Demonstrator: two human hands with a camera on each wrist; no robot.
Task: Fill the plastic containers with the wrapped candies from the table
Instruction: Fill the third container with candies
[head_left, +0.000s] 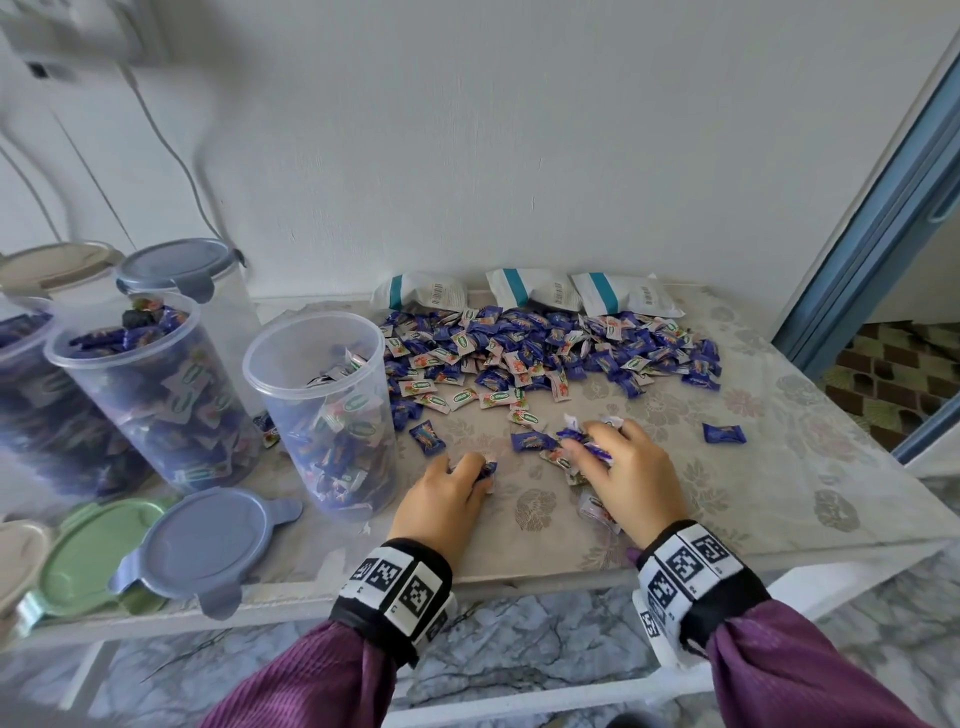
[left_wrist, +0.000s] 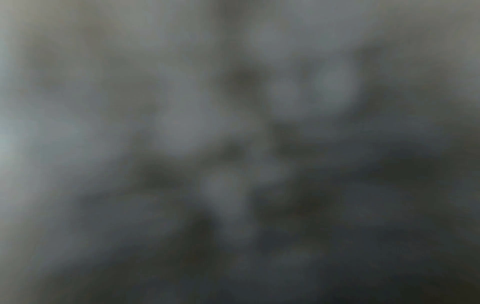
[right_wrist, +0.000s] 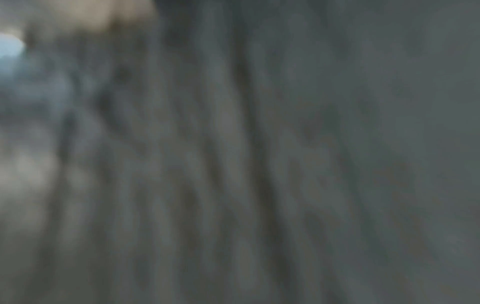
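Observation:
A heap of blue and white wrapped candies (head_left: 545, 348) lies at the back of the table. An open clear container (head_left: 324, 410), partly filled, stands left of my hands. Further left a second open container (head_left: 150, 395) is heaped to the rim. My left hand (head_left: 457, 480) lies on the cloth with fingers curled round a few candies. My right hand (head_left: 613, 457) grips a bunch of candies, with more loose ones under and around it. Both wrist views are dark blurs.
A blue lid (head_left: 202, 545), a green lid (head_left: 88, 556) and a beige lid lie at the front left. Two closed containers (head_left: 182, 275) stand at the back left. Three white packets (head_left: 530, 291) lean against the wall. A stray candy (head_left: 723, 433) lies to the right.

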